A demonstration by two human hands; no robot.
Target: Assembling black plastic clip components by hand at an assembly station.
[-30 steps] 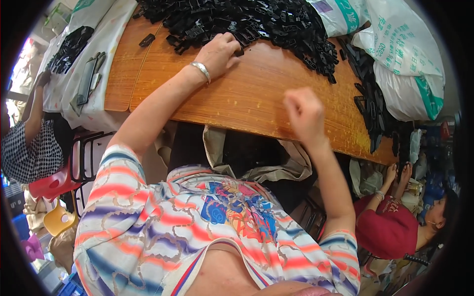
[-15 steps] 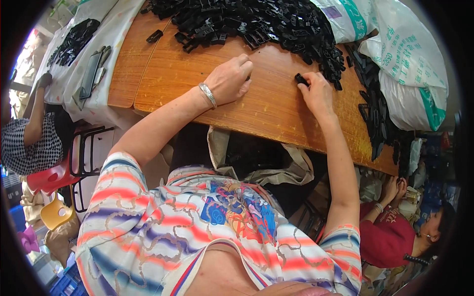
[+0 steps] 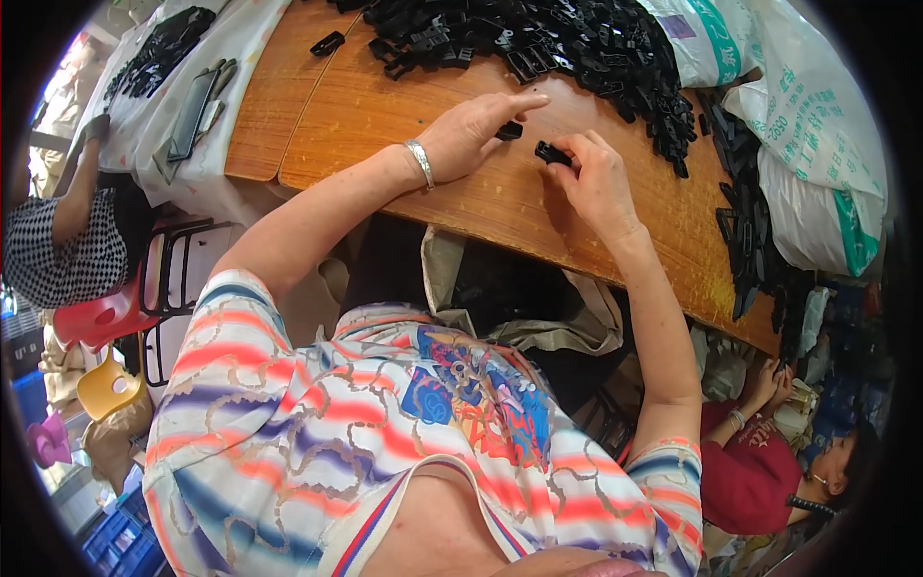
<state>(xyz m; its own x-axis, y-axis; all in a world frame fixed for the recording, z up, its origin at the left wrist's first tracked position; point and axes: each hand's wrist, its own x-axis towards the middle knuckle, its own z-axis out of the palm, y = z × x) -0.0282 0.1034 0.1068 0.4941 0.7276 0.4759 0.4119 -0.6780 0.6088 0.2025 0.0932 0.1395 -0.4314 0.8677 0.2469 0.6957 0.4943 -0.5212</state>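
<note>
Over the wooden table my left hand [image 3: 469,133] holds a small black plastic part [image 3: 511,131] near its thumb, with the index finger stretched out above it. My right hand [image 3: 598,183] pinches another small black plastic part [image 3: 552,154] between thumb and fingertips. The two parts face each other a short gap apart. Beyond both hands lies a large heap of similar black plastic parts [image 3: 577,48].
A lone black part [image 3: 328,43] lies on the table [image 3: 385,125] at far left. Long black strips [image 3: 742,231] line the right edge beside white plastic sacks [image 3: 817,144]. A fabric bag [image 3: 447,274] hangs below the front edge. Co-workers sit on both sides.
My right hand has moved left with its black part, closer to my left hand. My left index finger has straightened, and the part in that hand now shows. The view has shifted slightly.
</note>
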